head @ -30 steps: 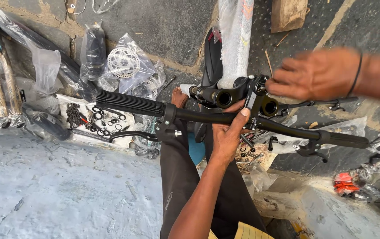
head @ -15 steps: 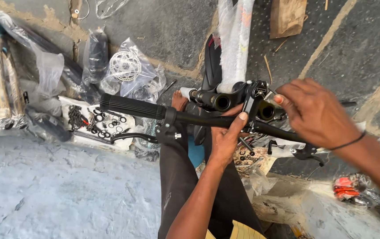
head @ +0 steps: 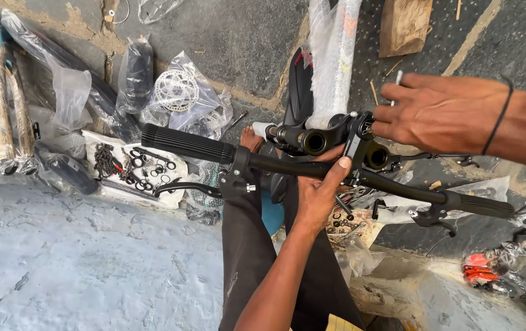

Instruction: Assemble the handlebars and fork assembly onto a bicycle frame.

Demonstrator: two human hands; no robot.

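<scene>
A black bicycle handlebar (head: 287, 164) with ribbed grips (head: 183, 143) and brake levers (head: 183, 187) lies across my lap. It sits in the black stem clamp (head: 361, 132) of a plastic-wrapped frame tube (head: 333, 61). My left hand (head: 318, 190) comes up from below and grips the bar at its middle, thumb against the clamp. My right hand (head: 447, 110), with a black band on the wrist, reaches in from the right. Its fingertips are pinched just beside the top of the clamp. A thin pale rod (head: 398, 78) sticks up between those fingers.
Plastic bags of parts lie on the stone ground at left, one with a disc rotor (head: 177, 91). A white sheet holds several small black fittings (head: 134, 168). Wrapped tubes (head: 2, 92) are at far left, a red-filled bag (head: 484, 270) at lower right, cardboard (head: 404, 24) at the top.
My right hand dropped onto the stem clamp half a second ago and has now lifted back up and to the right. My left hand kept its grip on the bar.
</scene>
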